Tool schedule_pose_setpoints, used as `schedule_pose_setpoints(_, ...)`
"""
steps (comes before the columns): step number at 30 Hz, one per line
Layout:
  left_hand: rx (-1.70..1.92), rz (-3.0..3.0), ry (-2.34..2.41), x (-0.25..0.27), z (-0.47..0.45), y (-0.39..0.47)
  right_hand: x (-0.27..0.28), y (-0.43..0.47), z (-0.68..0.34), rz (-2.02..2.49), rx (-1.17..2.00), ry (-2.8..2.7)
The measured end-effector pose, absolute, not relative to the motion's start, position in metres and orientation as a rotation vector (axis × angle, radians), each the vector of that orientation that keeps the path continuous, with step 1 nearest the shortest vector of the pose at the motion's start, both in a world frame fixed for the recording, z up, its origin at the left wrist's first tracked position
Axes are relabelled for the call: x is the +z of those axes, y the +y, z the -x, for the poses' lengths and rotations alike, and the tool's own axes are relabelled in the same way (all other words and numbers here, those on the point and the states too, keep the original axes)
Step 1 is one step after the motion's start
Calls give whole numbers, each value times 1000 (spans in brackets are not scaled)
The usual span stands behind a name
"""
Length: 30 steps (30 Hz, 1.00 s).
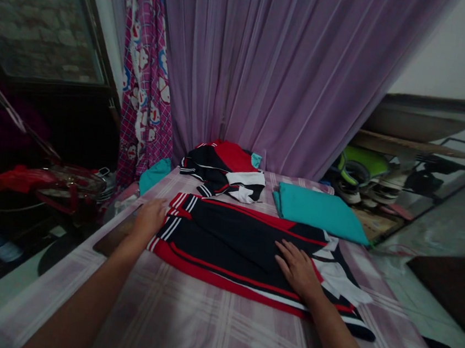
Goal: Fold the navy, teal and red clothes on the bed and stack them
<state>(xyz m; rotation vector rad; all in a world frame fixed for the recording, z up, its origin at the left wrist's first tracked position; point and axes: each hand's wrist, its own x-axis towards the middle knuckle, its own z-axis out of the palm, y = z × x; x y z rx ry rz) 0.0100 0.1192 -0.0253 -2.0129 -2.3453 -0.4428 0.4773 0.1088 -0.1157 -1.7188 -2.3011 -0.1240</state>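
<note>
A navy track jacket (230, 234) with red panels and white stripes lies stretched flat across the bed in front of me. Its striped ribbed edge is on the left, and white parts show at the right end. My left hand (149, 219) is at that ribbed edge, its short-looking fingers closed on the cloth, though their tips are partly hidden. Flat on the right part of the jacket rests my right hand (295, 266), fingers extended and slightly spread. Behind it lies a second jacket (233, 168) in red, navy and white, loosely heaped.
A folded teal cloth (320, 208) lies at the bed's right. A dark flat object (115, 236) is beside my left forearm. Purple curtains (246, 76) hang behind the plaid-covered bed (200, 325). A rack with shoes (384, 187) stands right; a red bicycle-like object (48, 188) stands left.
</note>
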Motion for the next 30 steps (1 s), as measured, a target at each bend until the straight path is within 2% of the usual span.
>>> schedule_pose_setpoints(6, -65, 1671, -2644, -43, 49, 72, -117, 110, -477, 1722, -157, -2274)
schedule_pose_setpoints(21, -94, 1690, -2676, -49, 52, 71, -118, 108, -475, 1741, -163, -2251)
schedule_pose_setpoints(23, -265, 1671, -2678, -42, 52, 72, -117, 107, -474, 1738, -162, -2260)
schedule_pose_setpoints(25, -613, 1677, -2733, -31, 54, 73, -117, 107, -475, 1729, -163, -2261)
schedule_pose_setpoints(27, -1183, 1733, -2856, -19, 53, 73, -118, 108, -475, 1717, -164, -2257)
schedule_pose_setpoints(30, -2266, 1766, -2946, -2, 45, 68, -122, 110, -478, 1703, -170, -2245)
